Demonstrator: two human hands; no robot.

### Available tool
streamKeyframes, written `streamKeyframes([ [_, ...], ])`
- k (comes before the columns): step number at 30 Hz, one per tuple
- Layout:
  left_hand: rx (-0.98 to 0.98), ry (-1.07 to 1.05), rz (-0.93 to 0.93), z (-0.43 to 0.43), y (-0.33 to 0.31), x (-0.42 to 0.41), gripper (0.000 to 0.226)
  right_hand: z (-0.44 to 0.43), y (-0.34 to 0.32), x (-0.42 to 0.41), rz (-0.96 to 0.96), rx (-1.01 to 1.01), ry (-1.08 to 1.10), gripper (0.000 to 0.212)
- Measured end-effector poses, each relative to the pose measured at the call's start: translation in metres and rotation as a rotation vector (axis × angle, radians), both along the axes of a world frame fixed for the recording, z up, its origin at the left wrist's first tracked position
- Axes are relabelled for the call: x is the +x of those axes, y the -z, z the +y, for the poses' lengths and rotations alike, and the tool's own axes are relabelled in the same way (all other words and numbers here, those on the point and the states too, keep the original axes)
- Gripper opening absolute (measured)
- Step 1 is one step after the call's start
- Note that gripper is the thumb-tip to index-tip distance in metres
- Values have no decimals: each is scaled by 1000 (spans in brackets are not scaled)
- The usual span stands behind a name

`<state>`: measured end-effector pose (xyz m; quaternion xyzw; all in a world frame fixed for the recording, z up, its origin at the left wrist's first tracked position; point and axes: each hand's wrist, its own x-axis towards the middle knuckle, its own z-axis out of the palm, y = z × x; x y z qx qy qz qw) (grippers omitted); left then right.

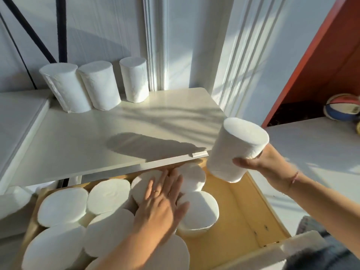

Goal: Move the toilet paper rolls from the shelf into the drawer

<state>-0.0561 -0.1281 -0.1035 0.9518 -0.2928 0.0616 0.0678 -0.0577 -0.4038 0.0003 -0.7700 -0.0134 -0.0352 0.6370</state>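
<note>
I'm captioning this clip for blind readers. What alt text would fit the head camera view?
A person's right hand holds a toilet paper roll over the open wooden drawer, while the left hand rests flat on the packed rolls already standing inside. Three more rolls stand at the back of the white shelf above.

The toilet paper rolls (pixel 99 85) standing on the shelf (pixel 97 137) are soft white paper, matt and faintly fuzzy, like the held toilet paper roll (pixel 233 149). The shelf is smooth white board with a satin sheen. The drawer (pixel 243 207) is pale, smooth wood inside. The ball (pixel 342 107) looks slightly glossy.
</note>
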Motion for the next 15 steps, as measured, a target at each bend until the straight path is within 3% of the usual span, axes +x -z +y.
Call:
streamKeyframes([
  [6, 76, -10, -12, -2, -10, -5, 64, 12, 51, -11, 140, -120, 162, 86],
  [11, 52, -34, 66, -3, -17, -7, 71, 20, 88, -7, 223, -171, 171, 102],
  [15, 51, -11, 80, -1, -17, -5, 73, 15, 102, -7, 420, -339, 172, 91],
])
